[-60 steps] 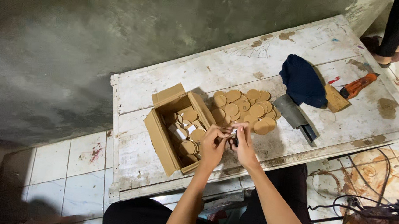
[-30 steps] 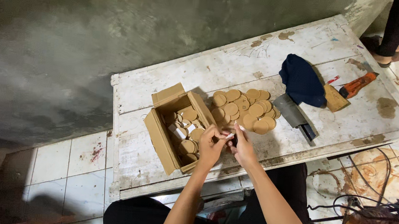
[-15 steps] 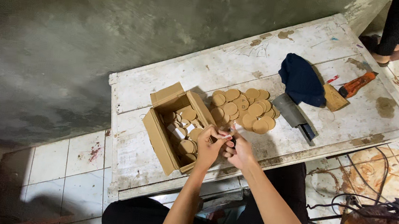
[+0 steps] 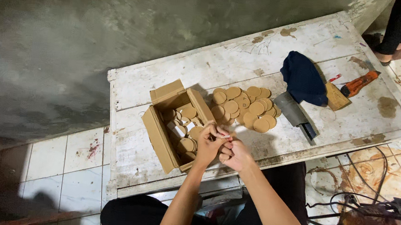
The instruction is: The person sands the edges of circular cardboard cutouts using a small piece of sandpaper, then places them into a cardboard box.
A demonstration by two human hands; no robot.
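Over the white table's (image 4: pixel 269 65) near edge, left hand (image 4: pixel 209 143) and right hand (image 4: pixel 235 155) together pinch 1 small white-tipped piece (image 4: pixel 225 137) beside the cardboard box (image 4: pixel 159 135).

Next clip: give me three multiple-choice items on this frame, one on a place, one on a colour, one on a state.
1. Where do the loose brown discs lie?
A. on the floor
B. on the table, right of the box
C. on the cloth

2. What colour is the cloth?
A. dark blue
B. yellow
C. white

3. How is the box?
A. taped shut
B. crushed flat
C. open, with discs inside

Answers: 1 B, they lie on the table beside the box. 2 A, it is dark blue. 3 C, its flaps stand up and discs show inside.

The left hand and right hand meet at the box's corner.
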